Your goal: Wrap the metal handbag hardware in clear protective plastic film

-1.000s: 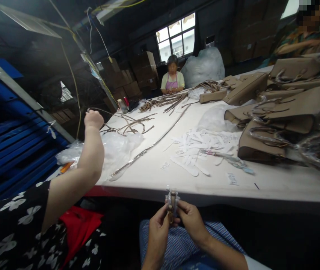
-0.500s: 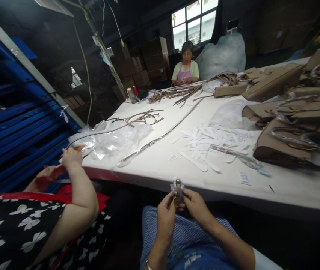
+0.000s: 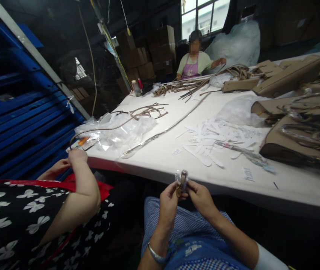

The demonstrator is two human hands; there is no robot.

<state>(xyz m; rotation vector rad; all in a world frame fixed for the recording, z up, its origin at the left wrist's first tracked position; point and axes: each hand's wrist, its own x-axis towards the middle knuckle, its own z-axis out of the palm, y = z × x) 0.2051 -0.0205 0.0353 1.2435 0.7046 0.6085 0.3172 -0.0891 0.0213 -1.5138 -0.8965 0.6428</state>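
Between my two hands, just off the table's front edge, is a brown strap end (image 3: 184,177) with gold-coloured metal hardware (image 3: 179,189), partly wrapped in clear plastic. My left hand (image 3: 169,198) has thumb and fingers closed on its left side. My right hand (image 3: 201,197) pinches it from the right. The fingers hide part of the strap. Beyond, on the white table (image 3: 148,159), a long plastic-wrapped strap (image 3: 165,130) lies diagonally. White paper tags (image 3: 205,140) are heaped to its right.
At left a co-worker's arm (image 3: 85,180) holds a thin brown strap near crumpled plastic bags (image 3: 115,137). Brown handbags (image 3: 295,138) crowd the table's right side. Brown straps (image 3: 188,87) lie at the back, before another person (image 3: 192,67). Blue racks (image 3: 21,138) stand left.
The view has shifted slightly. My hands still hold the strap end, which is now tilted a little. The person across the table has reached one arm out toward the straps.
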